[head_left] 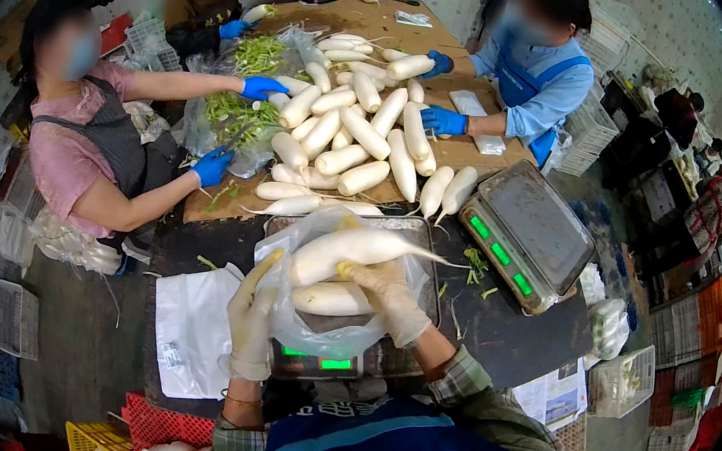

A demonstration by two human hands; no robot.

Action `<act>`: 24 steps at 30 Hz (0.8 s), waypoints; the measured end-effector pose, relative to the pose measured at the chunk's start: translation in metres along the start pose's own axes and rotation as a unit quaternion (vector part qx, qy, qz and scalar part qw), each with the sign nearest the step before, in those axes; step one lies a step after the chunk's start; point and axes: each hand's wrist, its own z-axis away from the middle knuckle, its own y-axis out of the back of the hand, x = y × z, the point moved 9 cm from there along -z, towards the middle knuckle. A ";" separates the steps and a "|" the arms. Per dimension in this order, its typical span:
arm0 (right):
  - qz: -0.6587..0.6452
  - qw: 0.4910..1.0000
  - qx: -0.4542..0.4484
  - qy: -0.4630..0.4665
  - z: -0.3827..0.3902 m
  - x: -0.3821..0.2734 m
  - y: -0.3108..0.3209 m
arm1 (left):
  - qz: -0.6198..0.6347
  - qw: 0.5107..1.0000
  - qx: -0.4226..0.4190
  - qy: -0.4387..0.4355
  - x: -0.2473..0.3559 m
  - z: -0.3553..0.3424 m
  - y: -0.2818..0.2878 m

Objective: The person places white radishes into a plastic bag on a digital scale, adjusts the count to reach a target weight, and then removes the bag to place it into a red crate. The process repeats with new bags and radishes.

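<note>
My gloved left hand holds the left side of a clear plastic bag on a weighing scale with lit green displays. Two white radishes are in the bag: an upper one with a long thin root, and a lower one. My gloved right hand is closed on the radishes at the bag's right side, thumb near the upper one; its fingertips are partly hidden. A flat white bag lies left of the scale.
A radish heap and cut greens cover the table's far part. Three co-workers in blue gloves stand around it. A second scale is at right. Crates flank the table; other people are at far right.
</note>
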 end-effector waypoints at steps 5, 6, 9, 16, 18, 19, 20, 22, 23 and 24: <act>0.058 0.998 -0.012 0.027 -0.001 -0.020 0.021 | -0.016 0.999 0.036 -0.010 -0.002 -0.003 0.019; 0.070 0.997 -0.016 0.021 0.001 -0.017 0.035 | -0.007 0.999 0.047 0.000 -0.002 -0.005 0.027; 0.228 0.968 -0.010 -0.100 0.018 0.011 0.074 | 0.004 0.999 0.054 -0.009 0.002 -0.007 0.029; 0.543 0.815 -0.082 0.184 0.017 -0.014 0.060 | -0.253 0.948 -0.080 -0.178 0.005 -0.010 -0.035; 0.512 0.840 -0.097 0.152 0.011 -0.012 0.064 | -0.350 0.896 -0.061 -0.267 0.003 -0.005 -0.050; 0.476 0.865 -0.114 0.111 0.007 -0.012 0.064 | -0.397 0.863 -0.048 -0.310 0.001 -0.002 -0.056; 0.437 0.887 -0.131 0.069 0.003 -0.013 0.063 | -0.381 0.877 -0.036 -0.290 -0.004 -0.006 -0.054; 0.307 0.942 -0.137 0.006 -0.006 -0.031 0.071 | -0.374 0.885 -0.028 -0.277 -0.009 -0.011 -0.056; 0.239 0.960 -0.141 -0.027 -0.013 -0.039 0.074 | -0.370 0.889 -0.021 -0.269 -0.012 -0.013 -0.055; 0.163 0.984 -0.064 -0.031 -0.022 -0.052 0.091 | -0.375 0.881 -0.021 -0.288 -0.012 -0.013 -0.057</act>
